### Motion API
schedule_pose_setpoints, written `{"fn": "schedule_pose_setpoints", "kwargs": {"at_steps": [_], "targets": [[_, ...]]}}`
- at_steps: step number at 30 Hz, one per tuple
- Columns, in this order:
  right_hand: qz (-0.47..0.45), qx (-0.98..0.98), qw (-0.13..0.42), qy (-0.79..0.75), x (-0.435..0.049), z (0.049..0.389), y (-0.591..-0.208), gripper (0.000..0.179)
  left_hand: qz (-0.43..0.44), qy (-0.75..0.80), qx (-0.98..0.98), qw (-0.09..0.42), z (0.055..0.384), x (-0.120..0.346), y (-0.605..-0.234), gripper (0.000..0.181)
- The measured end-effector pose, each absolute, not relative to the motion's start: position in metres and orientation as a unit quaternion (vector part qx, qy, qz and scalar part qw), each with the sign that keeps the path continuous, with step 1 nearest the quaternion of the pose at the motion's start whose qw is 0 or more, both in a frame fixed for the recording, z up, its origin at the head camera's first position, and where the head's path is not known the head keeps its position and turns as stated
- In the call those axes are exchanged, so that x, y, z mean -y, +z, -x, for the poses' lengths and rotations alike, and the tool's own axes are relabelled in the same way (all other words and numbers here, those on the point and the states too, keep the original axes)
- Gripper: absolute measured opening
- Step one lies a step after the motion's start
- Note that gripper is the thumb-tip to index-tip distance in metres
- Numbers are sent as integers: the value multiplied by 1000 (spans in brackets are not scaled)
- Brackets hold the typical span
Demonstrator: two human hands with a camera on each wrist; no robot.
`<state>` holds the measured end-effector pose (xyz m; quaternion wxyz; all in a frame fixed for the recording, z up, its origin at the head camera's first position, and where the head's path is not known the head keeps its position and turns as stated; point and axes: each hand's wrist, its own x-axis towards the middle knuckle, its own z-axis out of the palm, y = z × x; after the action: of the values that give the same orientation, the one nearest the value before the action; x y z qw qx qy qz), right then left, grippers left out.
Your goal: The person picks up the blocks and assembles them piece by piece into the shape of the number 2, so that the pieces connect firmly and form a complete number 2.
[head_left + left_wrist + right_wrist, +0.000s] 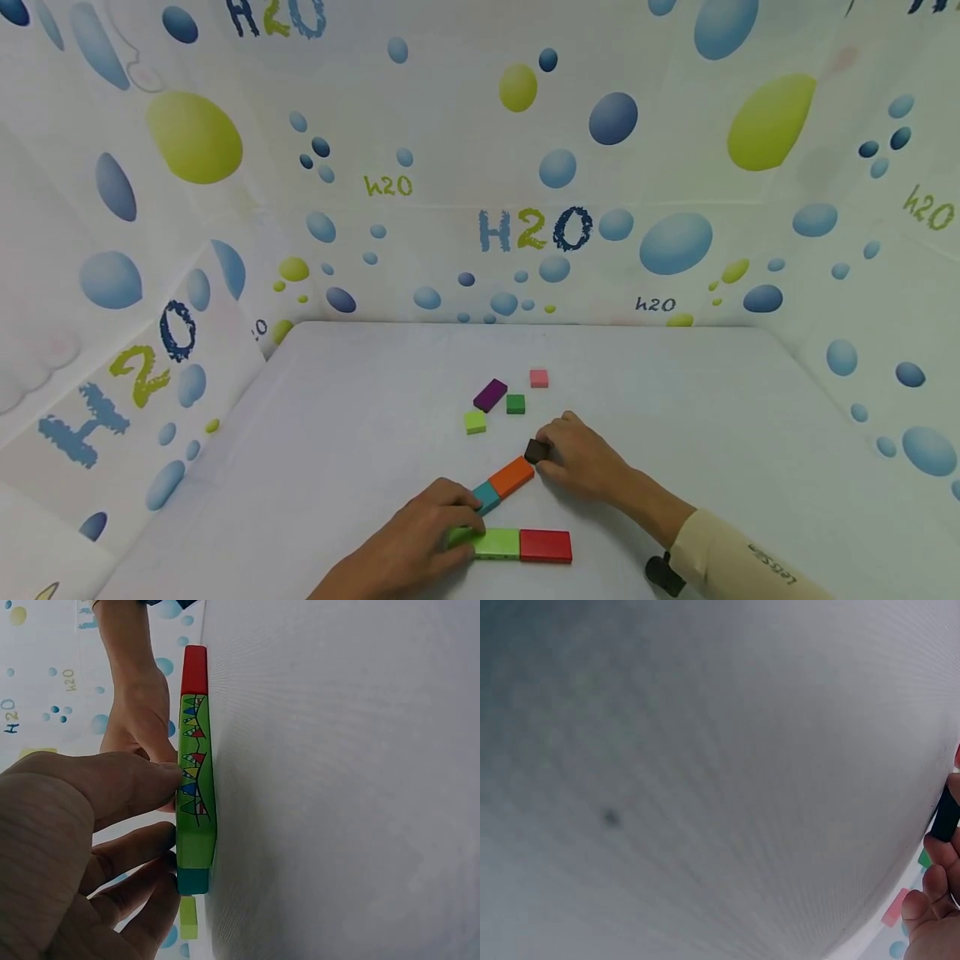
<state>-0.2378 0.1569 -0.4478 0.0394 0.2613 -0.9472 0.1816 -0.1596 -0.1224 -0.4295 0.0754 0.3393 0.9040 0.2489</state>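
My left hand [427, 533] grips the left part of a light green block [497, 544], partly hiding it. A red block [546, 547] joins its right end. One of the left fingers reaches the teal block [487, 497] just behind, which meets an orange block [512, 477] in a slanted row. Between thumb and fingers, my right hand [588, 457] pinches a small black block [536, 452] by the orange one's far end. In the left wrist view, small flags are printed along the green block's side [193, 761]. The right wrist view catches the black block [946, 815] only at its edge.
Farther back on the white table [360, 417] lie a purple block [491, 395], a dark green block [515, 404], a lime block [476, 422] and a pink block [538, 378]. A patterned sheet [450, 167] rises behind and beside the table.
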Motion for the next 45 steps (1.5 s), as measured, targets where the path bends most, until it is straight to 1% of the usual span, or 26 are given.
{"fn": "schedule_pose_setpoints", "kwargs": {"at_steps": [11, 19, 45], "targets": [[-269, 945, 40, 180, -158, 235, -448, 31, -347, 253, -901, 60, 159, 124, -430, 17], [-267, 947, 35, 177, -158, 233, -446, 33, -347, 254, -901, 63, 159, 124, -431, 18], [-288, 942, 47, 164, -159, 233, -448, 34, -347, 256, -900, 63, 159, 123, -429, 18]]}}
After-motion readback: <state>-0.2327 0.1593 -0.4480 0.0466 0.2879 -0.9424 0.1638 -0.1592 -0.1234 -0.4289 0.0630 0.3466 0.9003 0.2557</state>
